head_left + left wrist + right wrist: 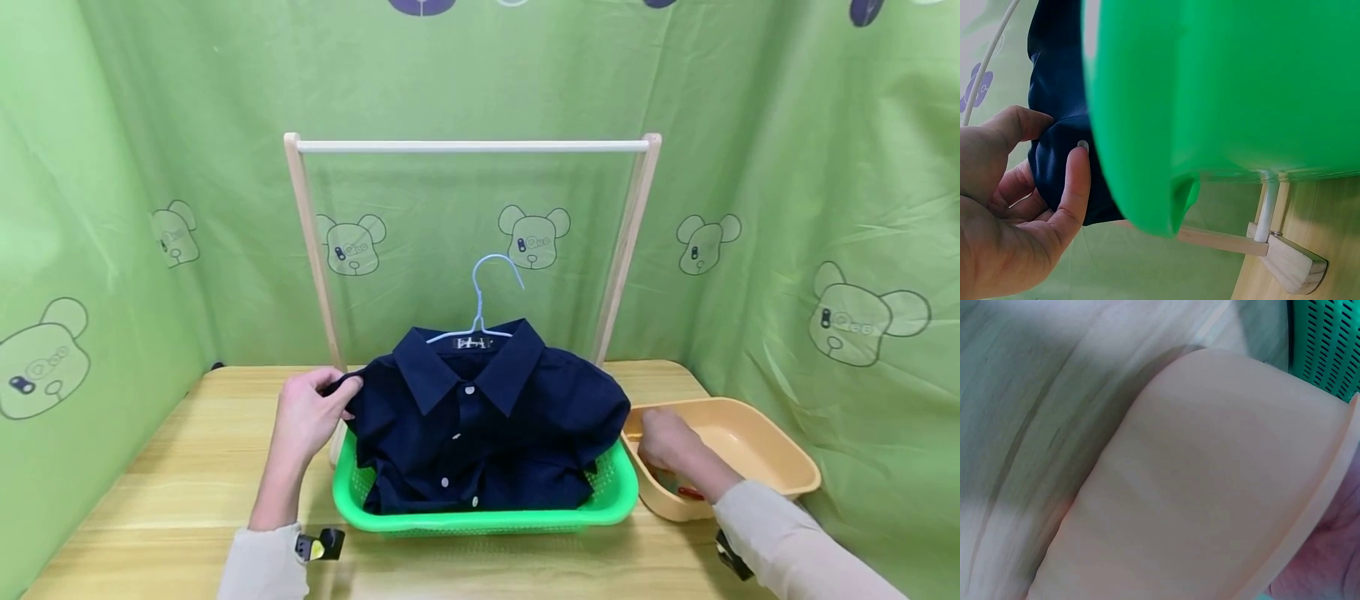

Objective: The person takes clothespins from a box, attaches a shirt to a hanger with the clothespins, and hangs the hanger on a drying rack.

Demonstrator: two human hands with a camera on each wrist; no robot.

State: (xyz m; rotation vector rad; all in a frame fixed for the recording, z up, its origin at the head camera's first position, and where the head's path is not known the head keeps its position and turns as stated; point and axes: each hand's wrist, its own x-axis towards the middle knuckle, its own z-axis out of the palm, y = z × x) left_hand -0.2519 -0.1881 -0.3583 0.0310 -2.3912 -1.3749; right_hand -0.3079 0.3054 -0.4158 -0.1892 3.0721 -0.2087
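Note:
A dark navy button-up shirt (480,433) on a pale blue wire hanger (478,304) lies in a green plastic basket (480,522), its collar facing up. With thumb and fingers, my left hand (307,412) pinches the shirt's shoulder at the left. The left wrist view has this hand (1029,206) holding the dark cloth beside the basket's green wall. My right hand (675,450) reaches down into an orange basin (750,442), over small colored items, a red one (690,493) among them. Its fingertips are hidden, and the basin wall covers most of the hand in the right wrist view.
Behind the basket stands a wooden rack with a white crossbar (472,147). The wooden table (172,467) carries everything, and green curtains (480,75) with bear prints surround it. The basin stands right beside the basket's right end.

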